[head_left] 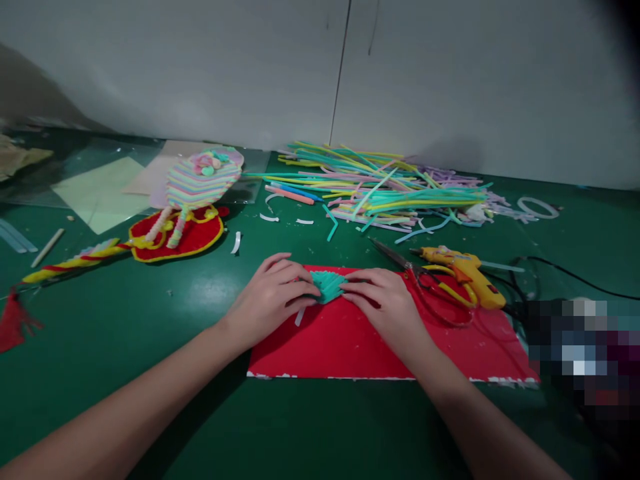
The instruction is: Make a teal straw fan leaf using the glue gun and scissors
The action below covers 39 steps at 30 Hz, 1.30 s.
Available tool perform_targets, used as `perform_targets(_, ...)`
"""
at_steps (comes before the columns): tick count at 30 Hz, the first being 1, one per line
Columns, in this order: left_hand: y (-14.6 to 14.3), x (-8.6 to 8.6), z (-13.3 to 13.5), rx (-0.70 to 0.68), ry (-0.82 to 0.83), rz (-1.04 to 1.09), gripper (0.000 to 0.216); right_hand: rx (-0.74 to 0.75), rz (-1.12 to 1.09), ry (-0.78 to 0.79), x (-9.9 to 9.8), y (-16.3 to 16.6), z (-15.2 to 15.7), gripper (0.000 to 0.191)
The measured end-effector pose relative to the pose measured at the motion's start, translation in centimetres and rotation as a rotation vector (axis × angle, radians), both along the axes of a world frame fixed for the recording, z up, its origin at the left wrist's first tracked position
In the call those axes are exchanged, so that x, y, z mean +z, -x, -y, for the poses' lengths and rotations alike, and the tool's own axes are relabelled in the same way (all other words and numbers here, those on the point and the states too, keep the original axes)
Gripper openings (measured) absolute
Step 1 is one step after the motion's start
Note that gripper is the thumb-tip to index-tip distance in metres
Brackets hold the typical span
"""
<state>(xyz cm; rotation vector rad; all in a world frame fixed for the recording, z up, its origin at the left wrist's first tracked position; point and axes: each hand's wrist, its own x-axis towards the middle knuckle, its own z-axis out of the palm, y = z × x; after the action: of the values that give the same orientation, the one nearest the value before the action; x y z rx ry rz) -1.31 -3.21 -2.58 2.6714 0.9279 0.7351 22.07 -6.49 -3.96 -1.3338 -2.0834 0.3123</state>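
Note:
A small teal piece (pixel 329 287), apparently made of fuzzy pipe cleaners set side by side, is over a red sheet (pixel 330 347). My left hand (pixel 280 290) grips its left edge, fingers bent and fingertips on it. From the other side, my right hand (pixel 383 303) pinches the right edge between thumb and fingers. Parts of the piece's rim are hidden behind my fingertips. A short white strip (pixel 299 317) shows just below my left fingers. Right of my right hand, scissors (pixel 415 270) and a yellow glue gun (pixel 465 273) lie on and beside the red sheet.
Bundles of pastel pipe cleaners (pixel 400 187) spread along the back by the wall. At left, a striped fuzzy craft piece (pixel 203 180) rests on a red, yellow-edged one (pixel 200 239) with a twisted handle (pixel 80 263). White scraps (pixel 237 243) and a black cable (pixel 575 275) also lie about.

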Motion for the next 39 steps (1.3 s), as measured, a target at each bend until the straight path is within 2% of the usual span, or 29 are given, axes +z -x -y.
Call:
perform_targets(14, 0.0, -0.3, 0.0, -0.003, -0.029, 0.028, 0.010, 0.017, 0.004, -0.051, 0.3, -0.1, 0.1, 0.016)
perform_targets(25, 0.1, -0.5, 0.0, 0.002, 0.001, 0.016, 0.010, 0.043, 0.028, 0.001, 0.4, 0.0, 0.1, 0.016)
perform_targets(35, 0.1, -0.4, 0.0, -0.005, -0.012, 0.048, 0.010, -0.206, -0.100, -0.128, 1.9, -0.7, 0.1, 0.016)
perform_targets(39, 0.3, -0.2, 0.1, 0.000, -0.036, 0.095, 0.010, -0.357, -0.077, -0.209, 2.1, -3.0, -0.6, 0.017)
